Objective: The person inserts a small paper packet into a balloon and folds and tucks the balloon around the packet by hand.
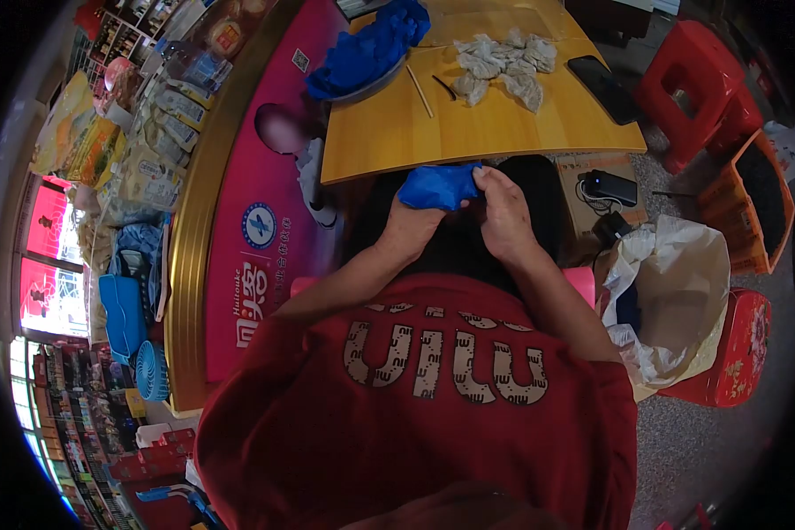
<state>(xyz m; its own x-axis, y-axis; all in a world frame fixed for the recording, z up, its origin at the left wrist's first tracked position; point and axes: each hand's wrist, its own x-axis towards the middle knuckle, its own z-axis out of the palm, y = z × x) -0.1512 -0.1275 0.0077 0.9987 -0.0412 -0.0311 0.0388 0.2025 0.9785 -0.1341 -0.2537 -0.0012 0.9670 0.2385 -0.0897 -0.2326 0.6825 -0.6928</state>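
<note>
A blue, thin, crumpled piece [437, 187], like plastic film or cloth, is held over my lap just in front of the table's near edge. My left hand [411, 230] is closed on it from below, its fingers mostly hidden beneath. With thumb and fingers, my right hand [505, 212] pinches the right end of the same piece. Beyond, on the wooden table [371, 141], a heap of similar blue pieces [371, 49] fills a shallow bowl [375, 87]. Whitish crumpled bundles [503, 66] lie farther right on the tabletop.
A thin stick [420, 91] and a black phone [603, 89] lie on the table. On the right are a lined bin [680, 291], red stools [693, 88], an orange crate [746, 208] and a cabled black device [611, 188]. A pink, gold-edged counter [238, 177] borders the left.
</note>
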